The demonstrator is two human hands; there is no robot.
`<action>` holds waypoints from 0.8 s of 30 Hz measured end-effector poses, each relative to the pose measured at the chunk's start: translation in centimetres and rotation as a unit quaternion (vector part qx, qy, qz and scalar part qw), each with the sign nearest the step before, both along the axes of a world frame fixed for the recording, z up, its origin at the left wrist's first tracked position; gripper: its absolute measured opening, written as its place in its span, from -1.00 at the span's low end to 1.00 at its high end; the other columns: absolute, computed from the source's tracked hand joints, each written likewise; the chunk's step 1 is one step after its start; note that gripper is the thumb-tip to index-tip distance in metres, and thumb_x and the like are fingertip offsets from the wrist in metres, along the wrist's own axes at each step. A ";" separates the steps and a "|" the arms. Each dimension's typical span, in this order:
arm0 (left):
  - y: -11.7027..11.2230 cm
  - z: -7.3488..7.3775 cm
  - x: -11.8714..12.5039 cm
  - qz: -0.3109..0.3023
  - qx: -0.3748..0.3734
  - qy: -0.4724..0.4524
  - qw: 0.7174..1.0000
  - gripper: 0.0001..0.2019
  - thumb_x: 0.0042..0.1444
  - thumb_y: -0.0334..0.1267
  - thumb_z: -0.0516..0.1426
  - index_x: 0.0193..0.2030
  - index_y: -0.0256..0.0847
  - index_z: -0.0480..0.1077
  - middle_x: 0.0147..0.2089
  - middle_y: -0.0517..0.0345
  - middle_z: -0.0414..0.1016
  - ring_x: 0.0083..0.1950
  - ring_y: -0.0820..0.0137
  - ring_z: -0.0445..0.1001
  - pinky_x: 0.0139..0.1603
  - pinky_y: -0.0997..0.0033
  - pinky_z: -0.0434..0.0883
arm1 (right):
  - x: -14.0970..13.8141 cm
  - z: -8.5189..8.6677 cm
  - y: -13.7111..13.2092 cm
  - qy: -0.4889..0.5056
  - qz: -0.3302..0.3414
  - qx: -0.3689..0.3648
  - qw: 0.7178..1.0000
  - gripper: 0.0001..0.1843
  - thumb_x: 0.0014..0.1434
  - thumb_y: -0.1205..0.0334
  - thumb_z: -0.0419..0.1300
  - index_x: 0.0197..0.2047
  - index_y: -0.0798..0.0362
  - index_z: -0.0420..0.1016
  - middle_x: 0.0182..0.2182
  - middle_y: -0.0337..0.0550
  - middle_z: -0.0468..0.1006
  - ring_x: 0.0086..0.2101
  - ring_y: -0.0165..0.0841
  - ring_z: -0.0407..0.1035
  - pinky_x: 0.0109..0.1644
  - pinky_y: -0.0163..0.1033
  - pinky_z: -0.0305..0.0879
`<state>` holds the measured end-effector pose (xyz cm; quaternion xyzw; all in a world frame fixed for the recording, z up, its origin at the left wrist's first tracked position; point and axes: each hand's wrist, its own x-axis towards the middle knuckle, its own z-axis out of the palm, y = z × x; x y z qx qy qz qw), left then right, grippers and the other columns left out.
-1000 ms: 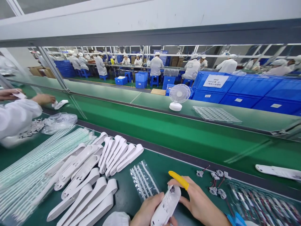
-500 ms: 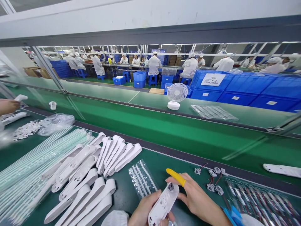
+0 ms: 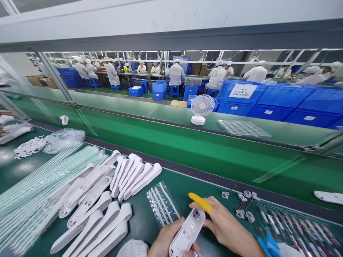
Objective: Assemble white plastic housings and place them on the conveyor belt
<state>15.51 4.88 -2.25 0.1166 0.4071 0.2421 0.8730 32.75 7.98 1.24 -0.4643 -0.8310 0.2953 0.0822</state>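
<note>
My left hand is closed around the lower part of a white plastic housing, its hollow inner side facing up and tilted toward the upper right. A small round grey-and-silver part sits in the rounded upper end. My right hand holds that end, thumb at its right edge; the index finger wears a yellow finger cot and reaches past the top. What its other fingers do behind the housing is hidden. A clear sheet with white strips lies just beyond my left hand.
Many white housings and long pale strips cover the left side. Small wired round parts and a tray of wired components lie right. Behind the dark rail runs a green belt; a white fan stands beyond it.
The housing in my hands has shifted very slightly to the right. On the far right, another white housing has slid rightward. At the left edge, a co-worker's hand has drawn back.
</note>
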 end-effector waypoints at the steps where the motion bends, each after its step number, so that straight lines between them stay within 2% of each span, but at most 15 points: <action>1: -0.1 -0.1 0.0 0.004 0.012 0.002 1.000 -0.42 0.18 -0.07 -0.12 -0.63 -0.48 0.42 -0.80 0.16 0.19 -0.80 0.61 0.07 -0.80 0.62 -0.13 | 0.0 0.0 0.0 0.001 0.002 0.000 1.000 -0.65 0.12 0.40 -0.02 -0.03 -0.02 0.34 -0.19 -0.08 0.40 -0.20 -0.26 0.23 -0.11 -0.15 0.22; 7: -0.3 -1.3 0.2 0.022 0.042 0.009 0.999 -0.42 0.06 0.06 0.01 -0.64 -0.51 0.41 -0.74 0.07 0.29 -0.79 0.61 0.14 -0.79 0.60 -0.08 | -0.1 0.0 -0.1 0.006 0.004 -0.005 1.000 -0.64 0.12 0.38 -0.03 -0.03 -0.04 0.35 -0.22 -0.09 0.41 -0.22 -0.27 0.24 -0.13 -0.17 0.23; 10: -0.3 -1.2 0.1 0.015 0.047 -0.005 0.999 -0.39 0.01 0.13 0.03 -0.63 -0.51 0.41 -0.76 0.07 0.27 -0.80 0.60 0.13 -0.80 0.59 -0.11 | -0.1 0.3 -0.1 0.003 0.006 0.001 1.000 -0.62 0.11 0.38 -0.03 -0.02 -0.07 0.35 -0.23 -0.10 0.42 -0.22 -0.26 0.24 -0.12 -0.16 0.23; 13: -0.4 -1.1 0.1 0.020 0.062 0.019 0.998 -0.41 -0.03 0.13 0.06 -0.61 -0.52 0.41 -0.75 0.04 0.31 -0.80 0.59 0.16 -0.80 0.60 -0.05 | -0.1 0.4 -0.1 0.002 0.012 0.010 1.000 -0.62 0.13 0.37 -0.05 0.00 -0.08 0.33 -0.22 -0.10 0.41 -0.21 -0.26 0.24 -0.12 -0.16 0.22; 16: -0.4 -1.1 0.2 0.029 0.052 0.035 0.998 -0.46 -0.06 0.12 0.09 -0.51 -0.49 0.41 -0.69 -0.02 0.41 -0.80 0.57 0.19 -0.79 0.60 0.03 | -0.1 0.1 -0.4 0.004 0.018 0.014 1.000 -0.60 0.13 0.43 -0.06 0.01 -0.07 0.31 -0.21 -0.12 0.41 -0.21 -0.28 0.24 -0.13 -0.18 0.21; 20: -0.6 -0.6 0.0 0.012 0.039 0.041 0.998 -0.43 -0.06 0.17 0.06 -0.32 -0.47 0.37 -0.59 -0.09 0.49 -0.75 0.51 0.29 -0.74 0.60 0.13 | 0.0 -0.2 -0.4 -0.007 0.030 0.008 1.000 -0.62 0.10 0.44 -0.03 -0.03 -0.06 0.32 -0.21 -0.13 0.42 -0.22 -0.29 0.25 -0.13 -0.20 0.21; 22: -0.6 0.0 -0.8 0.019 0.031 0.065 0.997 -0.38 -0.07 0.19 0.05 -0.18 -0.44 0.30 -0.48 -0.13 0.51 -0.65 0.44 0.39 -0.70 0.59 0.18 | 0.5 0.0 0.5 -0.024 0.025 0.019 0.999 -0.66 0.10 0.40 0.01 -0.05 -0.04 0.33 -0.20 -0.13 0.42 -0.21 -0.28 0.27 -0.13 -0.20 0.21; 24: -0.5 0.7 -2.2 0.028 0.076 0.150 0.985 -0.37 -0.06 0.19 0.02 -0.05 -0.37 0.19 -0.36 -0.11 0.49 -0.55 0.37 0.44 -0.72 0.58 0.18 | 1.3 0.4 2.5 -0.070 -0.009 0.047 0.996 -0.67 0.08 0.35 0.07 -0.05 -0.02 0.34 -0.18 -0.15 0.43 -0.19 -0.29 0.28 -0.12 -0.24 0.20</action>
